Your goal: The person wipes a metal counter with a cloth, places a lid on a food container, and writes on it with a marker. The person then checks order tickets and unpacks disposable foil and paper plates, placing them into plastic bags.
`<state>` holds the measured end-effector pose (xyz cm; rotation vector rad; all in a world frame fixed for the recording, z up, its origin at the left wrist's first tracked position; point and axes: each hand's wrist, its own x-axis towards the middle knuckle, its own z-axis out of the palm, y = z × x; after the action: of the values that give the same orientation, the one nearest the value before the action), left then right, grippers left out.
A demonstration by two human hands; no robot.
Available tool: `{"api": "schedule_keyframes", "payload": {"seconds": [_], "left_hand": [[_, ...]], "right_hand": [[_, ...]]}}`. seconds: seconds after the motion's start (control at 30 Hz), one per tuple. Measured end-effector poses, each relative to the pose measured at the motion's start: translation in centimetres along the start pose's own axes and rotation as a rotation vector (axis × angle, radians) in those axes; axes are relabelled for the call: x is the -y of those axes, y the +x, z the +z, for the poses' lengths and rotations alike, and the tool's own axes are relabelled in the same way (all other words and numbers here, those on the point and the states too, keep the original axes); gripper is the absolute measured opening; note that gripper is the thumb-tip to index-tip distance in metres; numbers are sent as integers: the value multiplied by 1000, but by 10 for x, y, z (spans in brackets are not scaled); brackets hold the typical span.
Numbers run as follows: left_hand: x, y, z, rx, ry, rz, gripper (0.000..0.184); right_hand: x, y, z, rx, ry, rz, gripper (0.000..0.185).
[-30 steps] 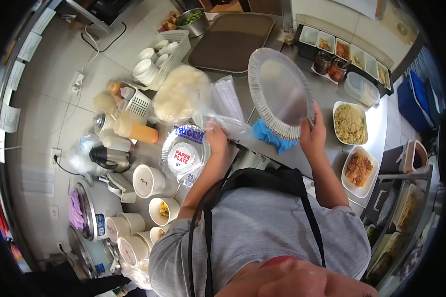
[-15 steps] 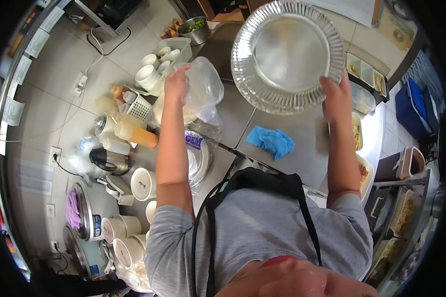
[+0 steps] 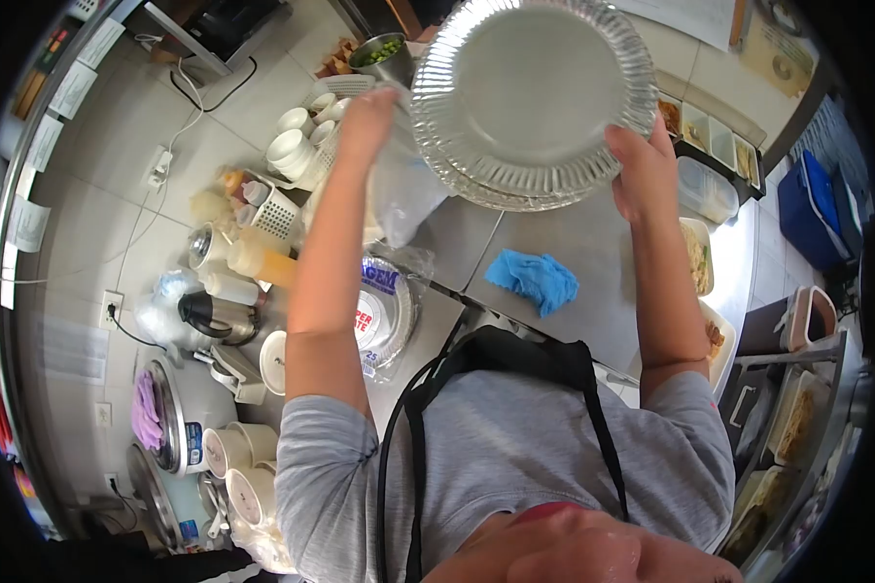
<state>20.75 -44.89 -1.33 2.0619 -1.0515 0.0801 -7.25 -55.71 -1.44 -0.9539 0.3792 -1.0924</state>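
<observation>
My right hand grips the rim of a stack of round silver foil plates with fluted edges, raised over the counter. My left hand is closed on a clear plastic bag that hangs down beside the plates. The bag is blurred, and the plates' left edge partly overlaps it. Below my left forearm, a wrapped pack of foil plates with a printed label lies on the counter. A crumpled blue cloth rests on the steel surface under the plates.
On the left stand white cups, an orange squeeze bottle, a kettle and several lidded tubs. Food trays line the right edge, near condiment compartments. A metal pot of green items is at the back.
The foil plates have moved left and slightly up with my right hand. My left hand has shifted right and up, drawing the plastic next to the plates.
</observation>
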Motion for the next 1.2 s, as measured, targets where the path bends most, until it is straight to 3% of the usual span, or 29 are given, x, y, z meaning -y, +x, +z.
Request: {"api": "schedule_keyframes", "payload": {"seconds": [0.03,0.1,0.13,0.2,0.27,0.43,0.67,0.77,0.83,0.97,1.2], "left_hand": [[-3,-4,16,43,160,59,27],[17,-23,69,181,-135,47,26],[16,-36,87,252,54,72,28],[29,-58,127,365,-29,-42,30],[60,-70,166,360,-77,33,32],[32,-84,160,457,-5,-35,37],[-7,-94,167,448,129,22,37],[-12,-96,168,590,147,29,36],[-7,-104,170,544,177,94,34],[4,-114,160,460,407,106,34],[44,-124,158,339,501,-139,40]], "right_hand": [[1,-7,-2,-37,10,-33,45],[-12,-20,-27,-67,-69,-31,47],[-21,-27,-42,-83,-110,-29,48],[-39,-44,-71,-145,-140,75,48],[-54,-63,-101,-211,-158,152,48],[-65,-104,-124,-317,-215,232,48],[-61,-124,-127,-152,-55,669,48],[-105,-115,-138,-85,-14,789,44],[-141,-103,-151,-14,87,844,40],[-162,-90,-153,-168,107,802,36],[-143,-81,-143,-165,50,755,34]]}}
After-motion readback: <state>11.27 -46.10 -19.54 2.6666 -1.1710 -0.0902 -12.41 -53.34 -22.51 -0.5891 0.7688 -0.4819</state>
